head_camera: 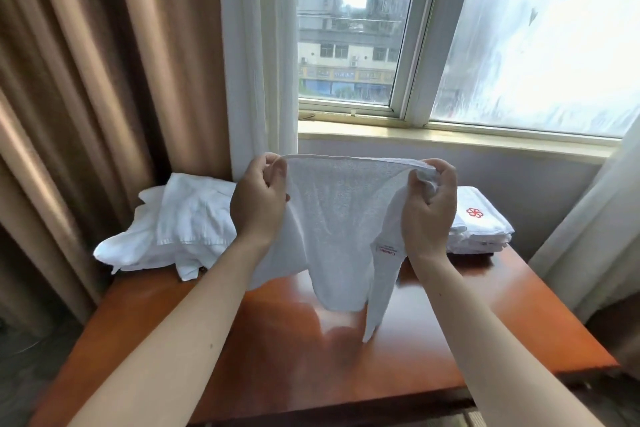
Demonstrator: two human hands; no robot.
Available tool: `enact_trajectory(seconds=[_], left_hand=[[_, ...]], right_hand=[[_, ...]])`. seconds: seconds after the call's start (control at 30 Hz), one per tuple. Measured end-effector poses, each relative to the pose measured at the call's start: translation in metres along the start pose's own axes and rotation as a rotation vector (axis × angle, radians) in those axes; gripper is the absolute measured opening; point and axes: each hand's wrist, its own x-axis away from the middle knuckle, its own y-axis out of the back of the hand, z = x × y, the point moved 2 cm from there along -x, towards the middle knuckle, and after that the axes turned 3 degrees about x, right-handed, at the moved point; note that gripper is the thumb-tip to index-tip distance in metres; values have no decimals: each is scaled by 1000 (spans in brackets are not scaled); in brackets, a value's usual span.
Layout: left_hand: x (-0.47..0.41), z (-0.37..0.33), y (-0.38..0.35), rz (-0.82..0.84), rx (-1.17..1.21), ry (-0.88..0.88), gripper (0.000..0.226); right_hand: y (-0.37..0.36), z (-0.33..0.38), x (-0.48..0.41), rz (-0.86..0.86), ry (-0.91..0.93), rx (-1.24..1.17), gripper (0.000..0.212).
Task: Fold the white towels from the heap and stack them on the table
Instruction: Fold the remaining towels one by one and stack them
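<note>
**By the window, a white towel is held up over the counter**

Above the wooden counter (346, 364), a person's left hand (258, 199) and right hand (431, 204) each pinch an upper corner of a white towel (339, 218), with fingers and thumbs curled into the cloth. The hands are held apart, so the top hem runs almost taut between them. Below it the towel hangs in loose drapes, its lowest tip close to the counter top; whether it touches cannot be told. A small printed label (386, 251) shows on the edge under the right hand. The unfolded heap (180, 225) lies at the counter's far left by the brown curtain (86, 80), and a neat stack (481, 229) of folded towels, the top one marked with a red emblem, sits at the far right.

The towel looks light, thin and limp, likely to sag wherever it is not held. Its looped weave should give bare fingers good purchase, and it is in no way fragile. Corners and hems seem the best places to hold it, since a grip in mid-cloth would only bunch it. The right side hangs twisted and probably needs shaking flat before a fold
</note>
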Motion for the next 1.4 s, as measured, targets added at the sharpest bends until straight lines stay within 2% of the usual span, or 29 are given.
enact_trajectory(seconds=[0.2,0.37,0.53,0.6,0.7,0.8,0.9,0.97,1.07,1.13,1.23,1.4], left_hand=[[11,-36,7,-160,189,-200,17],[18,-47,11,-201,285,-239,9],[18,-41,4,-230,147,-221,5],[13,-26,-2,-208,16,-184,10],[3,10,-14,-152,-184,-84,16],[-1,55,-35,31,-306,14,28],[10,97,-63,344,-441,121,50],[26,120,-83,544,-529,127,52],[59,145,-109,797,-567,166,45],[79,155,-123,918,-572,185,42],[99,163,-142,1025,-562,188,41],[119,162,-177,1163,-576,83,40]], right_hand=[[13,24,0,-185,163,-43,15],[22,35,3,-192,204,-65,12],[16,35,-1,-71,187,46,10],[9,21,-7,34,148,162,10],[-3,-13,-14,172,29,376,22],[-18,-61,-14,351,-136,604,33],[-32,-113,-5,663,-247,805,60],[-39,-142,7,836,-250,897,74],[-37,-180,32,1008,-323,898,69],[-24,-200,47,1052,-414,907,67],[4,-219,67,1025,-509,906,62],[48,-237,101,1005,-677,897,59]])
